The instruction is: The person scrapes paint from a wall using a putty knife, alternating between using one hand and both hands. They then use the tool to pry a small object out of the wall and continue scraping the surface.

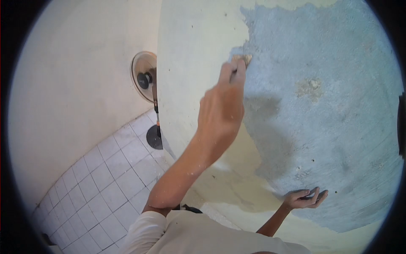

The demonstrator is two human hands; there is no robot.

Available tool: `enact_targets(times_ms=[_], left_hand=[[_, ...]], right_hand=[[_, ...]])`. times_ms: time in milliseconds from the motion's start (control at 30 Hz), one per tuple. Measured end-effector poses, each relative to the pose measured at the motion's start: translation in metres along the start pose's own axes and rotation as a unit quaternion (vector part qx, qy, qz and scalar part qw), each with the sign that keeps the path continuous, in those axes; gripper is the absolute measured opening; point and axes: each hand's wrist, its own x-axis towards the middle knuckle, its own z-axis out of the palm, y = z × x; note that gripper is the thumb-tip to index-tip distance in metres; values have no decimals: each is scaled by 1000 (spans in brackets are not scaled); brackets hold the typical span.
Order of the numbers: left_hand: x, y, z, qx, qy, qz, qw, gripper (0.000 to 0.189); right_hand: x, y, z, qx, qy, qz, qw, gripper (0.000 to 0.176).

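My left hand (223, 97) is raised to the wall, its fingers closed on a small scraper (242, 58). Only the scraper's flat, tan, worn-looking end shows past my fingertips; the rest is hidden in the hand. That end lies at the ragged border between the cream paint (203, 46) and the bare blue-grey patch (321, 122). Lower on the right, my right hand (305, 198) hangs close to the bare patch, palm turned up. Its fingers are loosely bent and apart, with nothing in them.
A pedestal fan (144, 79) stands on the left beyond the wall's edge, its round base (154, 137) on white floor tiles (105, 182). Another cream wall (76, 84) rises at far left. A rough pale spot (314, 86) and small holes mark the bare surface. A dark object (401, 125) shows at the right edge.
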Motion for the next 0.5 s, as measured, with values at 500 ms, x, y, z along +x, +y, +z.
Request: enact_targets(times_ms=[500], left_hand=[[13,-9,0,2,21,22,1000,50]], right_hand=[[1,-10,-2,20,6,36,999,30]])
